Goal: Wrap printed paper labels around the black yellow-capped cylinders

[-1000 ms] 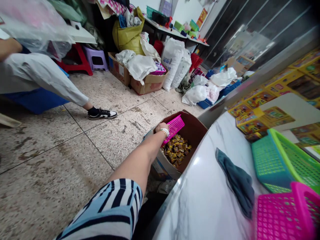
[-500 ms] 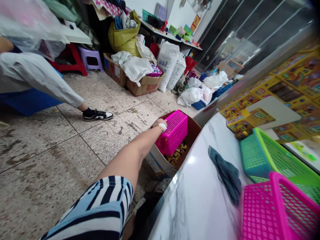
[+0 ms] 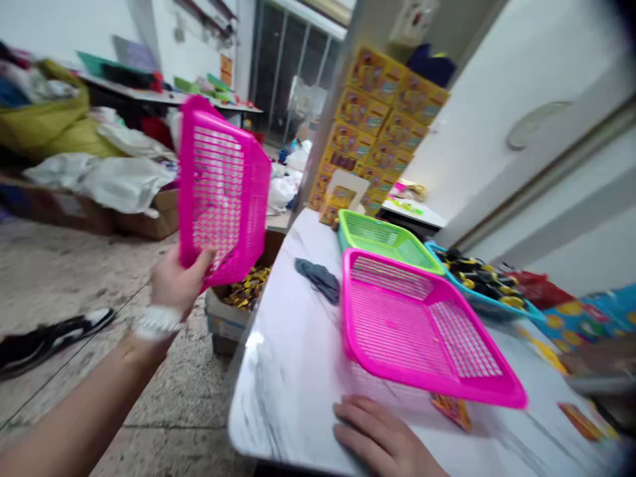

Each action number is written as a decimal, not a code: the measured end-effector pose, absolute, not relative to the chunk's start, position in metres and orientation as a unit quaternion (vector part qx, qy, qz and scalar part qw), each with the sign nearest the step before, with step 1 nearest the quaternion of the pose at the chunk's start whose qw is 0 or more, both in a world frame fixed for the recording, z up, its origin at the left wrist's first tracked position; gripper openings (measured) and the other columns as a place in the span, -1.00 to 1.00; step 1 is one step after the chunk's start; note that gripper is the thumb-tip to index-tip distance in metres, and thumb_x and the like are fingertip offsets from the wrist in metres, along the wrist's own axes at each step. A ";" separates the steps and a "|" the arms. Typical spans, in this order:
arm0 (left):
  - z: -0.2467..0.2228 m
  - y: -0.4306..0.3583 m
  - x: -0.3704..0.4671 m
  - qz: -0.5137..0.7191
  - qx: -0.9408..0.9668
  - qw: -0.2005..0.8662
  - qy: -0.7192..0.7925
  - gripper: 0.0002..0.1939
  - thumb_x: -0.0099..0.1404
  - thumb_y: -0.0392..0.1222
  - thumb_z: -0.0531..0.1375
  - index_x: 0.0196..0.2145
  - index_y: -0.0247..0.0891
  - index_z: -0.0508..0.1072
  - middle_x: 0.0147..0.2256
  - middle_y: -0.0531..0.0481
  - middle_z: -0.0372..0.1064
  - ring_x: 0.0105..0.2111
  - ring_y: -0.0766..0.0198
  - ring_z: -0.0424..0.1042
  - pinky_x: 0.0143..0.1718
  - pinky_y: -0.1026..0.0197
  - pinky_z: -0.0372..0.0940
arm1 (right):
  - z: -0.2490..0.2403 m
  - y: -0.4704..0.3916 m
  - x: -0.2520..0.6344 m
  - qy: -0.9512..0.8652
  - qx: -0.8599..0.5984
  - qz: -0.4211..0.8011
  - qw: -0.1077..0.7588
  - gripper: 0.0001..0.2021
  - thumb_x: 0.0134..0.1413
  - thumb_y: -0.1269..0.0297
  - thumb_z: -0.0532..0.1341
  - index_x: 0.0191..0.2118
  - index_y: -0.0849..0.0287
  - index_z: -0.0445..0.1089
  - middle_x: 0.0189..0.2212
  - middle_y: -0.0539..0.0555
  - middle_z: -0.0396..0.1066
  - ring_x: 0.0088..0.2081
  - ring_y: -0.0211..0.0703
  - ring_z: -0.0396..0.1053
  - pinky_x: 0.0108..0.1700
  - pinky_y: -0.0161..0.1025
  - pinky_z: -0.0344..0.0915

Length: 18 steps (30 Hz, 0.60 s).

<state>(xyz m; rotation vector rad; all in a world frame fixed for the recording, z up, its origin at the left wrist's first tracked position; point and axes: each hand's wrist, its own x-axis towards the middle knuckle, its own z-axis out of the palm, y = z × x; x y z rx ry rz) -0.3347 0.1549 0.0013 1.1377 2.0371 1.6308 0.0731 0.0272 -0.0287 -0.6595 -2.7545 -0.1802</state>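
My left hand [image 3: 179,281] grips the lower edge of a pink plastic basket [image 3: 221,192], which is held up on its side with its thumb on the mesh. Below and behind that basket is a cardboard box [image 3: 226,321] with many small gold and dark pieces [image 3: 248,288] in it. My right hand [image 3: 380,434] lies on the white marbled table [image 3: 288,384], fingers stretched out, with nothing in it. Just beyond it rests a second pink basket [image 3: 397,331], nearly bare inside. A small orange packet [image 3: 452,409] shows at that basket's near edge.
A dark cloth [image 3: 318,279] lies left of a green basket [image 3: 390,240]. A blue basket [image 3: 479,285] of black and yellow items stands at right. Yellow boxes [image 3: 370,116] are stacked behind. A person's shoe [image 3: 54,338] is on the floor at left.
My left hand has raised the pink basket out of the cardboard box, turning it on its side. The view has swung right, and my right hand has come into sight on the table.
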 end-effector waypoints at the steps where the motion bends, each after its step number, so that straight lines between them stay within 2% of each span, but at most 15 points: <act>1: 0.003 0.134 -0.330 0.555 0.394 0.108 0.725 -0.67 0.26 -0.01 0.31 -0.23 -0.40 0.55 -0.51 0.08 0.38 -0.48 0.30 0.30 -0.41 0.27 0.20 | -0.024 0.026 0.072 -0.961 -0.217 -0.052 0.166 -0.66 0.34 0.13 0.20 0.12 0.15 0.46 0.02 0.12 0.60 0.05 -0.08 0.55 0.03 -0.26 0.54; 3: 0.002 0.095 -0.315 0.527 0.428 0.062 0.732 -0.65 0.22 0.05 0.29 -0.26 -0.33 0.57 -0.59 0.14 0.30 -0.53 0.32 0.23 -0.46 0.28 0.14 | -0.013 0.020 0.070 -0.951 -0.210 -0.038 0.224 -0.65 0.31 0.11 0.21 0.02 0.28 0.47 -0.03 0.24 0.61 0.06 -0.01 0.55 0.06 -0.18 0.54; 5: 0.000 0.064 -0.292 0.521 0.489 0.016 0.699 -0.66 0.21 0.08 0.28 -0.29 -0.28 0.60 -0.60 0.13 0.28 -0.58 0.33 0.19 -0.48 0.27 0.14 | 0.002 0.011 0.068 -0.935 -0.191 -0.063 0.291 -0.74 0.29 0.21 0.22 -0.01 0.25 0.47 -0.05 0.22 0.61 0.10 -0.02 0.52 0.12 -0.17 0.51; 6: -0.001 0.053 -0.280 0.535 0.504 -0.006 0.678 -0.67 0.22 0.06 0.27 -0.24 -0.26 0.62 -0.55 0.11 0.35 -0.55 0.31 0.25 -0.44 0.27 0.19 | 0.011 0.009 0.070 -0.923 -0.181 -0.096 0.327 -0.75 0.27 0.27 0.22 0.02 0.22 0.46 -0.02 0.19 0.60 0.15 -0.02 0.48 0.15 -0.14 0.49; 8: -0.001 0.039 -0.253 0.547 0.536 -0.018 0.643 -0.73 0.27 0.01 0.24 -0.22 -0.21 0.63 -0.47 0.08 0.45 -0.49 0.28 0.34 -0.37 0.26 0.26 | 0.028 0.012 0.079 -0.887 -0.215 -0.171 0.371 -0.60 0.24 0.31 0.24 0.17 0.17 0.39 0.14 0.20 0.51 0.28 0.08 0.33 0.25 0.04 0.40; 10: -0.002 0.035 -0.229 0.561 0.550 -0.012 0.618 -0.77 0.29 -0.05 0.24 -0.21 -0.19 0.63 -0.39 0.06 0.53 -0.44 0.25 0.42 -0.35 0.25 0.29 | 0.041 0.026 0.094 -0.852 -0.323 -0.223 0.346 -0.44 0.21 0.32 0.25 0.31 0.18 0.26 0.26 0.28 0.38 0.33 0.23 0.24 0.28 0.24 0.30; 11: -0.004 0.035 -0.218 0.566 0.551 -0.013 0.614 -0.78 0.29 -0.07 0.24 -0.21 -0.19 0.62 -0.39 0.07 0.53 -0.46 0.25 0.43 -0.37 0.26 0.29 | 0.044 0.036 0.102 -0.842 -0.376 -0.234 0.309 -0.44 0.20 0.36 0.24 0.31 0.22 0.26 0.24 0.33 0.39 0.28 0.26 0.30 0.24 0.25 0.32; 12: -0.006 0.037 -0.208 0.569 0.543 -0.018 0.617 -0.79 0.30 -0.07 0.25 -0.20 -0.19 0.62 -0.40 0.08 0.53 -0.47 0.26 0.43 -0.39 0.26 0.29 | 0.045 0.046 0.110 -0.841 -0.412 -0.236 0.261 -0.52 0.19 0.42 0.22 0.24 0.23 0.33 0.13 0.33 0.48 0.16 0.21 0.42 0.14 0.17 0.38; 13: -0.010 0.039 -0.199 0.572 0.532 -0.026 0.624 -0.80 0.31 -0.06 0.26 -0.21 -0.19 0.61 -0.43 0.08 0.51 -0.49 0.26 0.42 -0.41 0.27 0.28 | 0.044 0.055 0.117 -0.847 -0.423 -0.234 0.223 -0.65 0.17 0.49 0.20 0.08 0.23 0.44 -0.07 0.27 0.59 -0.05 0.10 0.53 -0.02 0.02 0.45; 14: -0.014 0.041 -0.191 0.574 0.519 -0.038 0.632 -0.81 0.33 -0.06 0.25 -0.22 -0.20 0.60 -0.46 0.09 0.50 -0.50 0.26 0.41 -0.43 0.27 0.27 | 0.043 0.061 0.123 -0.855 -0.419 -0.231 0.202 -0.77 0.13 0.55 0.19 -0.13 0.19 0.49 -0.29 0.15 0.62 -0.27 -0.03 0.54 -0.20 -0.13 0.43; 16: -0.025 0.044 -0.179 0.574 0.505 -0.069 0.640 -0.83 0.35 -0.09 0.23 -0.25 -0.20 0.58 -0.49 0.09 0.45 -0.52 0.26 0.40 -0.45 0.26 0.26 | 0.041 0.064 0.133 -0.873 -0.390 -0.223 0.190 -0.78 0.07 0.61 0.20 -0.44 0.13 0.39 -0.58 -0.03 0.47 -0.54 -0.19 0.38 -0.45 -0.24 0.22; 18: -0.035 0.047 -0.173 0.568 0.526 -0.098 0.625 -0.84 0.37 -0.12 0.21 -0.20 -0.19 0.57 -0.42 0.05 0.49 -0.46 0.22 0.44 -0.38 0.24 0.29 | 0.047 0.059 0.141 -0.884 -0.359 -0.222 0.199 -0.76 0.07 0.58 0.21 -0.49 0.11 0.31 -0.60 -0.06 0.40 -0.56 -0.21 0.30 -0.48 -0.21 0.10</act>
